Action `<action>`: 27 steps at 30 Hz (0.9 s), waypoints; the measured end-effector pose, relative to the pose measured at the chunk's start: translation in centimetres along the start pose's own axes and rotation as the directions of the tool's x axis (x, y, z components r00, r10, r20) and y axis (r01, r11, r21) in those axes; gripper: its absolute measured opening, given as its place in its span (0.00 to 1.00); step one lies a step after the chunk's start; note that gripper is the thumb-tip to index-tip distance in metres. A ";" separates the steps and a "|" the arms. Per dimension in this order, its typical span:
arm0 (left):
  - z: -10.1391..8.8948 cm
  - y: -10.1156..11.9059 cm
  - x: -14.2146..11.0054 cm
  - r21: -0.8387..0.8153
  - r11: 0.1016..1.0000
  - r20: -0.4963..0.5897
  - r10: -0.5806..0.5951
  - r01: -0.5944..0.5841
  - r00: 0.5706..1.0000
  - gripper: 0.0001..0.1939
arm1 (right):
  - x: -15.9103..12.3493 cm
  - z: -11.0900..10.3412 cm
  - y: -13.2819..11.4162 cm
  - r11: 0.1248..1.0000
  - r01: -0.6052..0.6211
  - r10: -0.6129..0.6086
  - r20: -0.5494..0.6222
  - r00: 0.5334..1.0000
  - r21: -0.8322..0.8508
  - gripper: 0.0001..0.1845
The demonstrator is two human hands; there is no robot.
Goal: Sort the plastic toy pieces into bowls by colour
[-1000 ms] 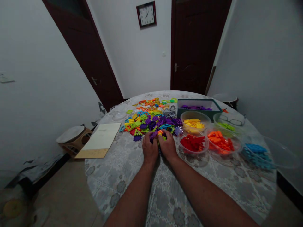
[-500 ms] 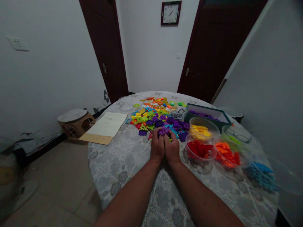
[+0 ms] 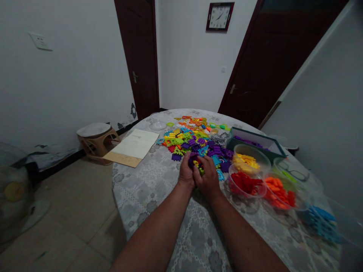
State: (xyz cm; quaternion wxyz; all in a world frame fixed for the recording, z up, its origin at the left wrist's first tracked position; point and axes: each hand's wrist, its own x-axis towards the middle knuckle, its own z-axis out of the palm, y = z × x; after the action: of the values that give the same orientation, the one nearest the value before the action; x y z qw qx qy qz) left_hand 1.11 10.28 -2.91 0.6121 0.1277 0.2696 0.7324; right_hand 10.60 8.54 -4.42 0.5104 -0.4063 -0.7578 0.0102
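Observation:
My left hand (image 3: 186, 174) and my right hand (image 3: 209, 176) lie side by side at the near edge of a heap of mixed coloured plastic building pieces (image 3: 195, 141) on a round table (image 3: 147, 189). Both hands curl over a small clump of purple pieces (image 3: 195, 160) with a yellow-green one among them. The fingers of each hand are bent and pressed onto these pieces. To the right stand clear bowls of yellow pieces (image 3: 246, 161), red pieces (image 3: 246, 183), orange pieces (image 3: 279, 192) and blue pieces (image 3: 320, 221). A teal box (image 3: 256, 139) holds purple pieces.
A cream folder (image 3: 134, 146) lies at the table's left side, an empty clear bowl (image 3: 157, 124) behind it. Glasses (image 3: 295, 174) rest in a bowl at the right. A low stool (image 3: 95, 139) stands on the floor to the left. Two dark doors and a wall clock (image 3: 219, 16) are behind.
The camera has swung to the left, so the table sits further right in view. My hands have stayed together at the heap's near edge, still closed over purple pieces.

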 end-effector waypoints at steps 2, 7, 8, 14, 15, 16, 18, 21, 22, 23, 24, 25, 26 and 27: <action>-0.1 0.2 0.0 -0.090 0.995 0.009 -0.048 0.049 0.999 0.15 | -0.1 -0.2 0.1 1.000 0.017 -0.017 0.009 1.000 -0.012 0.23; -0.7 0.3 0.0 -0.071 0.994 0.020 -0.081 0.082 0.996 0.15 | 0.0 -0.6 0.1 0.997 0.073 -0.073 0.030 0.997 -0.021 0.27; -0.8 0.4 0.0 -0.053 0.994 0.019 -0.097 0.098 0.995 0.15 | 0.1 -0.7 0.0 0.996 0.086 -0.085 0.031 0.996 -0.020 0.27; -0.9 0.3 0.6 0.002 0.994 -0.029 -0.105 0.106 0.994 0.12 | 0.0 -0.8 -0.6 0.993 0.121 -0.121 0.014 0.993 0.014 0.26; -0.9 0.3 0.7 -0.001 0.994 -0.030 -0.109 0.109 0.994 0.11 | -0.1 -0.8 -0.7 0.992 0.123 -0.123 0.011 0.992 0.018 0.26; -0.9 0.3 0.8 -0.003 0.994 -0.029 -0.113 0.113 0.993 0.10 | -0.1 -0.8 -0.8 0.992 0.126 -0.126 0.003 0.992 0.024 0.26; -0.7 0.1 0.7 -0.006 0.992 -0.022 -0.128 0.128 0.992 0.10 | -0.1 -0.8 -0.9 0.990 0.137 -0.136 -0.022 0.990 0.041 0.25; -0.4 -0.1 0.2 -0.016 0.986 0.004 -0.168 0.168 0.986 0.10 | 0.1 -1.0 -1.0 0.987 0.148 -0.145 -0.055 0.988 0.055 0.24; -0.2 -0.2 0.0 -0.022 0.983 0.014 -0.183 0.183 0.983 0.10 | 0.2 -1.1 -0.9 0.987 0.150 -0.146 -0.063 0.987 0.051 0.23; -0.1 -0.2 -0.3 -0.029 0.980 0.026 -0.197 0.197 0.980 0.09 | 0.2 -1.1 -0.8 0.987 0.153 -0.150 -0.070 0.986 0.042 0.22; 0.0 -0.2 -0.5 -0.035 0.977 0.036 -0.209 0.210 0.977 0.09 | 0.3 -1.2 -0.7 0.987 0.159 -0.156 -0.080 0.984 0.029 0.21; 0.1 -0.2 -0.7 -0.042 0.974 0.046 -0.222 0.224 0.974 0.09 | 0.4 -1.3 -0.6 0.985 0.170 -0.168 -0.091 0.982 0.014 0.21; 0.2 -0.2 -0.9 -0.048 0.969 0.054 -0.240 0.242 0.969 0.09 | 0.5 -1.4 -0.5 0.983 0.182 -0.181 -0.101 0.978 -0.002 0.20; 0.2 -0.1 -1.1 -0.057 0.963 0.058 -0.261 0.264 0.964 0.10 | 0.5 -1.4 -0.4 0.981 0.192 -0.193 -0.105 0.976 -0.017 0.20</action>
State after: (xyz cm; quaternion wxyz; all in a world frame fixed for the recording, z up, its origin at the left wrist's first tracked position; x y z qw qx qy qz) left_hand 1.56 9.29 -2.62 0.7141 0.0895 0.2450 0.6497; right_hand 11.38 8.03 -3.21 0.5471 -0.3328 -0.7654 -0.0636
